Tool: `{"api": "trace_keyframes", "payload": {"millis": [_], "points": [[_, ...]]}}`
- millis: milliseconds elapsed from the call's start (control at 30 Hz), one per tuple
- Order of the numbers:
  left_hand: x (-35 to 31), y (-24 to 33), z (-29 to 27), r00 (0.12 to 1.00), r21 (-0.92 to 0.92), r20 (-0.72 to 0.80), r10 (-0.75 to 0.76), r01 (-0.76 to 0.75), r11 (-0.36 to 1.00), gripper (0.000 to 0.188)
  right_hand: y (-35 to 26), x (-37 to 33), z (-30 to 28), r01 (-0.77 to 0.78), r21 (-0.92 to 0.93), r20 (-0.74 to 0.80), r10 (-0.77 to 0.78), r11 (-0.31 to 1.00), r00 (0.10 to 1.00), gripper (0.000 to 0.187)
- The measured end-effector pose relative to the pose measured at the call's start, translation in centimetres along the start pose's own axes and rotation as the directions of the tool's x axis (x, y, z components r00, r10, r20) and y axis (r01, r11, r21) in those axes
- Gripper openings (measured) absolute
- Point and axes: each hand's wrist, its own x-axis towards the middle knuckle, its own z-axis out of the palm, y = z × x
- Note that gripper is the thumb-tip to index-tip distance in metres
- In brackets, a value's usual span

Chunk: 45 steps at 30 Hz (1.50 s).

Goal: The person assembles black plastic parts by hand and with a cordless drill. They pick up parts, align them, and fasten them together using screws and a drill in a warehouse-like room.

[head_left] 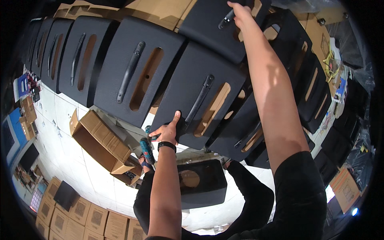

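Observation:
Black textured boxes like speaker cabinets, each with a strap handle and a long slot, stand in rows before me. My left hand rests at the near edge of one cabinet, thumb and fingers spread. That cabinet's handle lies just right of the hand, not held. Stretched far forward, my right hand is closed over the upper part of a black handle on a farther cabinet. Some of its fingers are hidden. Below my left hand, a teal and black power drill stands beside my wrist.
An opened cardboard carton lies on the white floor at left. Between my legs sits another black cabinet with a round hole. Stacked cartons line the lower left. Flat cardboard lies behind the cabinets; yellow cable is at right.

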Motion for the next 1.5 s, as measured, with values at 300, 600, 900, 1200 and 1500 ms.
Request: {"api": "trace_keyframes", "payload": {"millis": [300, 600, 900, 1200, 1500], "points": [[-4.5, 1.3, -0.5, 0.994, -0.014, -0.105, 0.008, -0.01, 1.0, 0.185, -0.8, 1.6, -5.3, 0.131, 0.25, -0.046, -0.123, 0.959, 0.991, 0.029], [-5.8, 2.2, -0.4, 0.994, 0.012, -0.109, 0.014, -0.013, 1.0, 0.183, -1.0, 5.9, -5.8, 0.142, 0.135, -0.132, -0.124, 0.981, 0.983, 0.056], [-3.3, 0.3, -0.3, 0.989, 0.032, -0.145, 0.006, -0.001, 0.999, 0.186, 1.7, 4.5, -1.4, 0.308, -0.071, 0.062, -0.304, 0.949, 0.951, 0.067], [-4.8, 1.5, -2.8, 0.927, 0.715, 0.126, 0.353, -0.331, 0.615, 0.101, 11.4, -32.3, -25.9, 0.502, -0.828, 0.41, -0.339, 0.251, 0.847, 0.125], [1.6, 0.1, -2.5, 0.73, -0.061, 0.653, 0.201, -0.214, 0.975, 0.101, 28.2, -52.3, -30.1, 0.08, -0.995, 0.093, 0.824, 0.058, 0.559, 0.163]]}}
